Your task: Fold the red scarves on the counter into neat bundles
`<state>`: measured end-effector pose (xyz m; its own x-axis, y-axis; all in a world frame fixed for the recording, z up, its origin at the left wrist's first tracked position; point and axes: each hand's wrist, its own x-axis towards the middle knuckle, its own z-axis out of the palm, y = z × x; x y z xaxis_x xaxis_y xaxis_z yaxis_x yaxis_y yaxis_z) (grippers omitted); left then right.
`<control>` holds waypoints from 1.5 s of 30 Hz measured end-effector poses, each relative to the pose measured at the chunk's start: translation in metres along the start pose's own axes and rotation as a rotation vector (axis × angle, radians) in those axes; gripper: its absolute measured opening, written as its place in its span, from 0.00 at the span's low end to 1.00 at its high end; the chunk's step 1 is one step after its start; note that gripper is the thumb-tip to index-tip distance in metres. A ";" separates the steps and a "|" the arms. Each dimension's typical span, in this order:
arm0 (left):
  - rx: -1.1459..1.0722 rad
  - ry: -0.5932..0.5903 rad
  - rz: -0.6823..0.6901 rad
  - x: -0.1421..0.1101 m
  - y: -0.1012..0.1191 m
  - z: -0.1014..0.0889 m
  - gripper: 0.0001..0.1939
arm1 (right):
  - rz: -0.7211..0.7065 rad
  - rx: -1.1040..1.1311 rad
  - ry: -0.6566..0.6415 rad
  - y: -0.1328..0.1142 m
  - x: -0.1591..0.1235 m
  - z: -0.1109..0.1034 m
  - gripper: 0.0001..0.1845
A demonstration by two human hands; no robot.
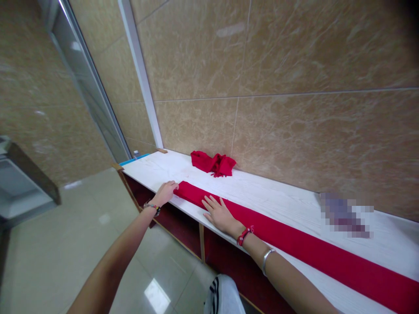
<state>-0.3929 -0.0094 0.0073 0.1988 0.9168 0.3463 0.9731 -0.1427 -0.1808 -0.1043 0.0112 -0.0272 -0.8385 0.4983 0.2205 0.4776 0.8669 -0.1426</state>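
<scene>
A long red scarf lies folded into a flat strip along the white tabletop, running out of view at the lower right. At its far left end, my left hand has its fingers curled onto the corner, closed on the fabric. My right hand rests palm down on the strip a little further right, fingers spread. Behind the strip, against the wall, sits a second red scarf, bunched up with fringe showing.
The white table stands against a tiled wall, with dark red shelf compartments below. A blurred-out item lies at the back right. A blue object is beyond the left end. My knee is near the front edge.
</scene>
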 end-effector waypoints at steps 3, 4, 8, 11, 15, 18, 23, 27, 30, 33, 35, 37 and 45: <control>-0.076 0.049 0.011 0.011 0.034 0.007 0.19 | 0.043 0.022 -0.048 -0.005 0.000 -0.003 0.30; -0.133 0.055 0.021 0.015 0.047 0.012 0.19 | 0.048 0.028 -0.057 -0.006 -0.001 -0.005 0.30; -0.212 -0.095 -0.004 0.020 0.083 0.032 0.23 | 0.144 0.009 0.030 -0.004 -0.008 -0.015 0.30; -0.157 -0.198 -0.011 0.020 0.086 0.038 0.24 | 0.239 -0.017 0.061 0.007 -0.022 -0.019 0.29; -0.155 -0.294 -0.051 0.024 0.079 0.035 0.27 | 0.271 0.037 -0.051 0.022 -0.042 -0.022 0.29; -0.140 -0.309 -0.091 0.027 0.079 0.029 0.29 | 0.294 0.063 -0.017 0.027 -0.049 -0.027 0.30; -0.083 -0.241 -0.050 0.035 0.114 0.017 0.26 | 0.376 0.069 0.052 0.032 -0.054 -0.035 0.30; -0.157 -0.229 0.106 0.044 0.166 0.013 0.26 | 0.386 0.067 0.030 0.040 -0.076 -0.039 0.30; -0.136 -0.295 0.116 0.047 0.189 0.015 0.25 | 0.381 0.048 0.010 0.051 -0.110 -0.047 0.28; -0.101 -0.328 0.113 0.048 0.190 0.018 0.25 | 0.393 0.011 0.010 0.067 -0.161 -0.057 0.26; -0.104 -0.361 0.108 0.049 0.186 0.019 0.25 | 0.441 -0.030 0.026 0.080 -0.203 -0.063 0.26; -0.116 -0.379 0.083 0.050 0.182 0.019 0.26 | 0.509 -0.090 0.025 0.094 -0.247 -0.069 0.26; -0.102 -0.168 0.175 0.072 0.276 -0.010 0.22 | 0.717 -0.298 0.007 0.119 -0.350 -0.094 0.24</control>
<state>-0.1094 0.0135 -0.0085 0.3513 0.9228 0.1582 0.9340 -0.3336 -0.1281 0.2704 -0.0587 -0.0303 -0.2962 0.9382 0.1790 0.9542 0.2988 0.0127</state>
